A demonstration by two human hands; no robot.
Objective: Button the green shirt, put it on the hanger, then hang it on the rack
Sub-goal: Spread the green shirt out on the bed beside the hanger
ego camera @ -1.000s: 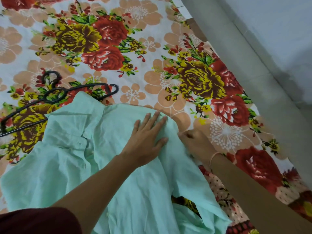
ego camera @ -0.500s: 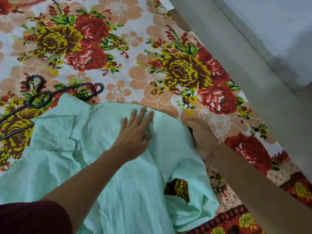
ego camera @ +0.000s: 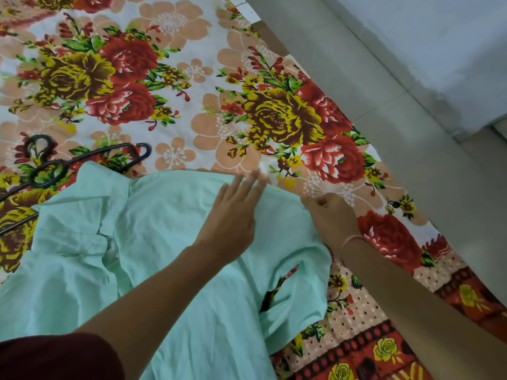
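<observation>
Nearest, a dark red sleeve (ego camera: 55,357) covers the person's left upper arm at the bottom left. The green shirt (ego camera: 164,242) lies spread front-up on the flowered bed sheet (ego camera: 192,78), with its collar to the far left and its body running off the near edge of the view.

Compared with half a second ago, the gap near the right armhole where the sheet showed through has narrowed to a thin slit, and the right sleeve lies flatter. The left hand (ego camera: 231,218) has slid further right and away. It rests flat on the cloth with straight fingers, and the blurred fingertips now reach the shirt's far edge. It holds nothing.

The right hand (ego camera: 330,215), half tucked at the cloth's edge before, now sits in plain view just right of the left one. Its fingers are curled and pinch the shirt's edge at the right shoulder. A thin band (ego camera: 351,241) circles that wrist.

Further off to the left, the black hanger (ego camera: 109,151) lies on the sheet as before, with its near side under the collar.

The sheet, printed with red, yellow and peach flowers, runs far and right to the bed's edge. Beyond that lie a grey tiled floor (ego camera: 397,119) and a pale wall (ego camera: 439,37) at the far right.
</observation>
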